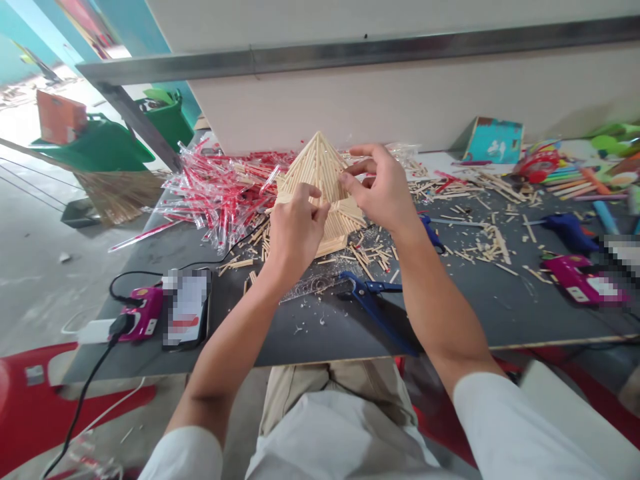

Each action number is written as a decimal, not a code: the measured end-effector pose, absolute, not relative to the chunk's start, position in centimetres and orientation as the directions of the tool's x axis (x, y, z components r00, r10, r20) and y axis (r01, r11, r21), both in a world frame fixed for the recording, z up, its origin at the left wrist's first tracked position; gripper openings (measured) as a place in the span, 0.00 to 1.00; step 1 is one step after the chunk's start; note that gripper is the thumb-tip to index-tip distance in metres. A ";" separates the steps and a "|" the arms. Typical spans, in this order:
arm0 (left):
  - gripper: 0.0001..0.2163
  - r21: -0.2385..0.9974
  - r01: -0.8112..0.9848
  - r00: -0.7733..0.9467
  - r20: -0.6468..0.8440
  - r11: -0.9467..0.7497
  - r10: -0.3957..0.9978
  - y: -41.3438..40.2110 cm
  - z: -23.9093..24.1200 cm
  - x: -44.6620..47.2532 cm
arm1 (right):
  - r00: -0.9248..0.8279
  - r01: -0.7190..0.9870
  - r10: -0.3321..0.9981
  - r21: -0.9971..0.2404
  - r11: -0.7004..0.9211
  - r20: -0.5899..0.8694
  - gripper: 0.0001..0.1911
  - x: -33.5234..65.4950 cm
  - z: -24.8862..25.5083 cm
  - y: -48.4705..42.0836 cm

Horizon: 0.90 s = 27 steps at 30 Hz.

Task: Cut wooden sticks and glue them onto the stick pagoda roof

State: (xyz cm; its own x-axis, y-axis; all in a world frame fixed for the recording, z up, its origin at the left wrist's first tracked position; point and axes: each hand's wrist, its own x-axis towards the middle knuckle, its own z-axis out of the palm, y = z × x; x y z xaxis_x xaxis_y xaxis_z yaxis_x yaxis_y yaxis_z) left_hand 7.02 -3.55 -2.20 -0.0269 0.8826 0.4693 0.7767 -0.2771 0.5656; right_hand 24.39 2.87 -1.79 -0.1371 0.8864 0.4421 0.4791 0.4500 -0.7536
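Observation:
A small model house built of pale wooden sticks, with a pointed roof [319, 163], stands on the dark table in front of me. My left hand [299, 227] is at its front left, thumb and fingers pinched together; whatever lies between the fingertips is too small to make out. On the right of the roof is my right hand [383, 187], its thumb and curved fingers apart, with the thumb tip at or close to the slope. Below the model lie a clear ruler [315, 287] and a blue-handled tool [373, 307]. Loose sticks [367, 257] are scattered around.
Red-and-clear plastic wrappers [225, 193] are heaped at the left. A phone [187, 310] and a magenta power strip [145, 312] sit near the front left. Rightward are a blue glue gun [570, 232], another magenta strip [585, 280] and a turquoise box [494, 141].

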 end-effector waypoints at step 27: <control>0.19 0.669 0.705 -0.094 0.414 -0.233 0.905 -2.9 -2.3 6.4 | -0.156 0.430 0.841 -0.731 0.530 0.518 0.24 23.7 -1.0 3.5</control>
